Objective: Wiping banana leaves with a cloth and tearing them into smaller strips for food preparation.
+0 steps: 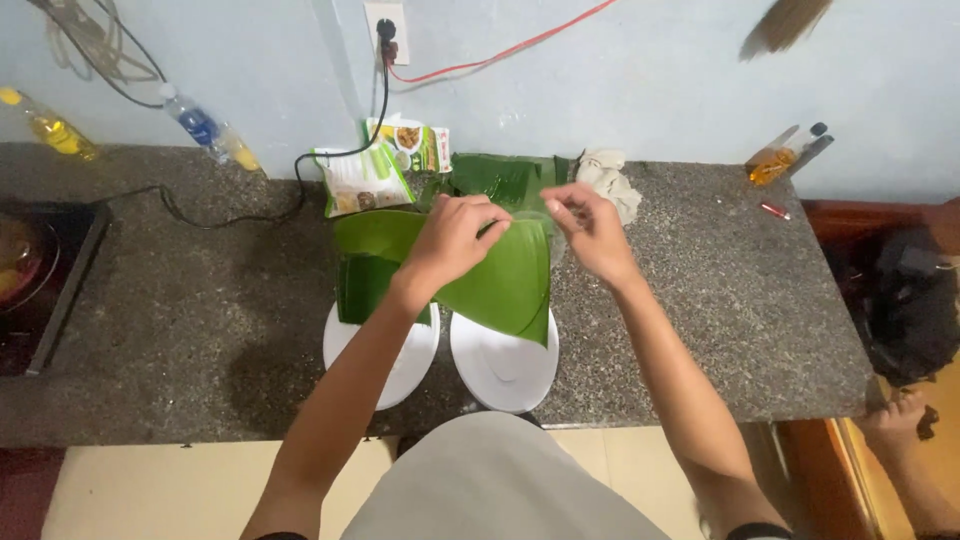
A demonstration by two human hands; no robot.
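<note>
left hand pinches the upper edge of a folded banana leaf, leaf hanging below it over two white plates. right hand fingers curled together beside the leaf's top corner; contact unclear.

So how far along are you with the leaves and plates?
Done: two white plates sit side by side at the counter edge. In hand: the left hand and right hand hold a green leaf above them. Left: both plates look bare, and more folded leaves wait behind.
</note>
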